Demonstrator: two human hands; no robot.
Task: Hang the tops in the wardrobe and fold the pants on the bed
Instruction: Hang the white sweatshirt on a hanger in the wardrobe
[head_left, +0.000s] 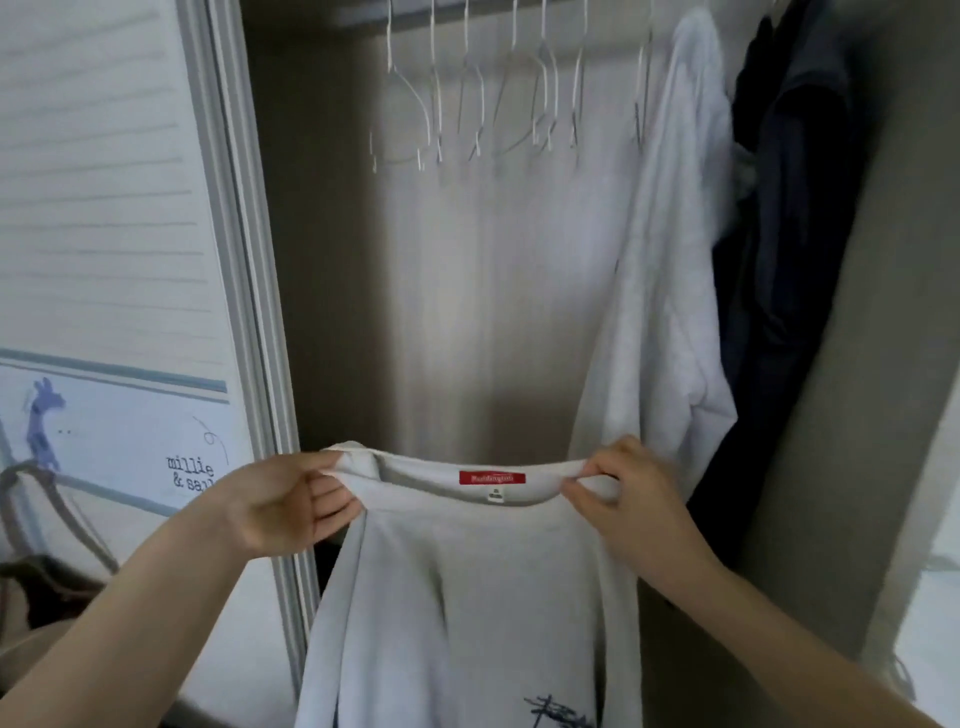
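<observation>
1. Soft, even daylight fills the scene; the sliding door (104, 208) at left is the brightest area, nearly washed out.
2. The wardrobe interior (322, 260) sits dim, with shadow deepest along its left wall and lower back.
3. The dark garments (789, 234) lose detail.
4. The hangers (467, 104) look blurred and smeared.
5. Wide-angle distortion bends the door frame and right edge.

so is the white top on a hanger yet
Not yet. The white cotton top with the red neck label is held spread at the collar by the left hand and right hand; the white wire hangers hang empty.
</observation>
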